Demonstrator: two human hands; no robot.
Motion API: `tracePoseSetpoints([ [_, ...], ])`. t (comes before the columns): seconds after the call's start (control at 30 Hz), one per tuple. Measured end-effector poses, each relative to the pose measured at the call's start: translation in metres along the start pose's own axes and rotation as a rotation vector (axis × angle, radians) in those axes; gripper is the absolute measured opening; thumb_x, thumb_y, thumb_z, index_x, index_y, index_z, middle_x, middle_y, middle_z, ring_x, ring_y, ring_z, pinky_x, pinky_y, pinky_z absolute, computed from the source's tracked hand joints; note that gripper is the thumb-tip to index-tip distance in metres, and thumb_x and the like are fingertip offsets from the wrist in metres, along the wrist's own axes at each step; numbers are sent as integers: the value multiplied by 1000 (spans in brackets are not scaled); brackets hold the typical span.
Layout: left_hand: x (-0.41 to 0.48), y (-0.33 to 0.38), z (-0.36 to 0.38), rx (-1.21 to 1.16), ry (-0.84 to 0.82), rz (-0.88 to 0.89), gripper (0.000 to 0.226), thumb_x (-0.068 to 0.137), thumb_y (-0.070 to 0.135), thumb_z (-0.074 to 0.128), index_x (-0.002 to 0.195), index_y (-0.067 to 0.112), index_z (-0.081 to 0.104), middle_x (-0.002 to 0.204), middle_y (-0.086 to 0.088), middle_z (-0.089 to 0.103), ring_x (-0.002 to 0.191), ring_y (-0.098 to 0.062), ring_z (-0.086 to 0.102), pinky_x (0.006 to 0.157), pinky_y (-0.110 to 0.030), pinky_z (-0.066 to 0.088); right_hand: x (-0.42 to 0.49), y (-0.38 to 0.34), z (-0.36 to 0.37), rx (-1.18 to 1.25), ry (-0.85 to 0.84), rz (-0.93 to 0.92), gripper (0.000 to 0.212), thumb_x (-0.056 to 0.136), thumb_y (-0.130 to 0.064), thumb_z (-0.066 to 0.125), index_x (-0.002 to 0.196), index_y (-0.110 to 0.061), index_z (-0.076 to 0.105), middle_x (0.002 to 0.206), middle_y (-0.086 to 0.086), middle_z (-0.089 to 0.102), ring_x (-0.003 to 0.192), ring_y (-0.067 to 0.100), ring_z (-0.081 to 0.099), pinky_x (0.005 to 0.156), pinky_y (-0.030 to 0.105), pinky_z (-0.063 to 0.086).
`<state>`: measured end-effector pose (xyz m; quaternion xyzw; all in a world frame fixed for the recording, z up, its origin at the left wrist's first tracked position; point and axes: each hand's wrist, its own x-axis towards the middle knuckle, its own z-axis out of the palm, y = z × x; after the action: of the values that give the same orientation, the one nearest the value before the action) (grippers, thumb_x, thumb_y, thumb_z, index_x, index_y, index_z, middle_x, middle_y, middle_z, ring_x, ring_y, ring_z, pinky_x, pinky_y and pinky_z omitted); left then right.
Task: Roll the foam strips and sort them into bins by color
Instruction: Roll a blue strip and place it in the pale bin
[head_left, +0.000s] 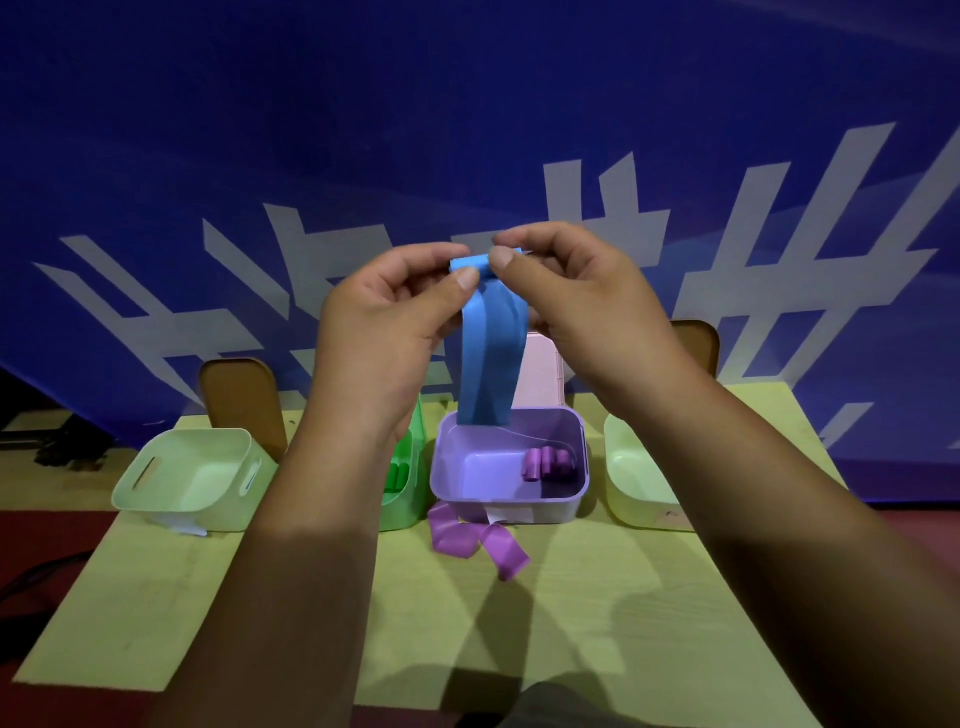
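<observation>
A blue foam strip (492, 353) hangs in the air above the bins, its top end curled over. My left hand (384, 322) pinches that top end from the left, and my right hand (576, 296) pinches it from the right. Below stands a purple bin (447, 467) with purple rolls (548, 462) inside. A loose purple strip (475, 538) lies on the table in front of it. A green bin (410, 467) with green rolls (397, 475) sits partly behind my left forearm. A pink bin (543, 374) shows behind the blue strip.
A pale green bin (156, 499) stands at the left of the yellow table (571, 597), another pale bin (623, 467) at the right. Two brown chair backs (239, 395) rise behind the table. A blue banner fills the background.
</observation>
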<state>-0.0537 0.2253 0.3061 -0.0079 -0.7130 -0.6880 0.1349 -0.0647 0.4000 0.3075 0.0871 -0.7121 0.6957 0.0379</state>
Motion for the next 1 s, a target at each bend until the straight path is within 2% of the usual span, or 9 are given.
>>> tracePoseSetpoints([
  [0.07,-1,0,0,6,-5,5,19,94,13,81,109,25,84,109,-10,81,111,-35,76,102,-51,62,0,0,0,-10,-1,7,17,100,-36,72,112,-23,76,80,-12,72,69,-1,63,69,26,52],
  [0.1,-1,-1,1,-4,-5,5,20,94,13,82,109,25,84,109,-11,81,111,-35,76,102,-51,62,0,0,0,-18,2,9,16,101,-35,72,111,-23,76,81,-13,74,71,-1,65,71,27,54],
  [0.2,-2,-1,2,-49,-8,-14,21,92,12,81,110,22,84,112,-16,80,116,-41,74,106,-56,60,0,1,0,-57,9,-3,14,101,-35,72,109,-25,76,92,-5,78,88,13,74,85,45,63],
  [0.27,-5,0,2,-69,-31,-57,23,92,13,80,113,20,83,115,-15,80,116,-39,75,107,-55,59,-1,2,0,-76,12,-19,11,102,-34,71,109,-27,75,94,4,77,86,20,72,82,46,60],
  [0.33,-6,2,2,-85,-54,-102,25,93,13,81,118,17,81,118,-14,80,115,-33,77,105,-50,60,-3,1,0,-86,22,-36,10,102,-31,71,110,-27,75,97,13,74,79,17,65,74,44,58],
  [0.5,-9,7,3,-93,-60,-147,14,101,18,75,112,10,79,111,-15,82,105,-29,81,93,-40,63,-4,1,1,-84,23,-48,20,101,-25,73,121,-26,73,104,16,73,95,28,70,88,48,59],
  [0.63,-8,5,2,-67,-33,-108,10,100,13,77,108,11,81,107,-15,82,102,-32,80,89,-38,63,-5,2,0,-66,14,-10,26,100,-30,74,126,-24,72,100,2,77,94,10,73,92,40,61],
  [0.8,-5,1,-3,-32,-17,-54,16,95,11,81,107,20,84,109,-11,82,109,-33,78,100,-49,62,-8,2,-1,-30,-12,15,19,101,-36,72,116,-25,75,96,-10,79,91,4,75,85,33,63],
  [1.0,-8,-4,1,-10,-35,-29,22,93,9,82,109,24,84,109,-10,81,110,-30,78,98,-44,63,-10,2,-4,-39,-21,19,5,101,-35,71,102,-32,74,92,-11,78,84,0,72,82,34,61],
])
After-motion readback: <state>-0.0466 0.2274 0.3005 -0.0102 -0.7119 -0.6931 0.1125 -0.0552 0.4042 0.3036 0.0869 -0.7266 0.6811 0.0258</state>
